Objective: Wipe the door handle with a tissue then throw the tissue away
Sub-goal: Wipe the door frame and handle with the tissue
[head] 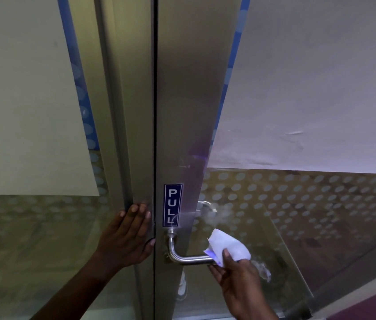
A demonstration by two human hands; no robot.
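Head view: tissue on the handle tip, left hand flat on the frame

Head view, close on a metal door stile (pixel 182 100) running down the frame centre. Dark vertical seam just left of centre, between stile and the neighbouring frame (pixel 122 112).

Writing: one blue sticker (pixel 172 205) on the stile, lower centre, white letters stacked top to bottom, "PULL". No other text legible.

Handle (pixel 183 256): brushed steel lever, directly below the sticker. Comes out of the stile, bends, runs right. Its right end is covered by the tissue.

Tissue (pixel 229 247): white, bunched, lower centre-right, wrapped over the handle tip. Faint blue-violet glint at its left edge.

Right hand (pixel 240 280): enters from bottom right, fingers closed round the tissue, thumb on top of it, pinching it to the lever end.

Left hand (pixel 128 236): lower left of centre, open, fingers spread and pointing up, palm flat against the frame edge beside the seam. Holds nothing. Hands well apart, handle between them.

Surroundings: glass panels (pixel 298 215) either side, lower parts frosted with a pattern of pale dots. Upper parts covered by plain pale sheets (pixel 321 77); the right one is wrinkled near its lower edge. Blue dotted strips border the sheets next to the metal. Smeared reflections on the glass near the handle. A second handle (pixel 204 205) shows dimly through the glass right of the sticker. Purple floor strip (pixel 367 308) at bottom right corner.
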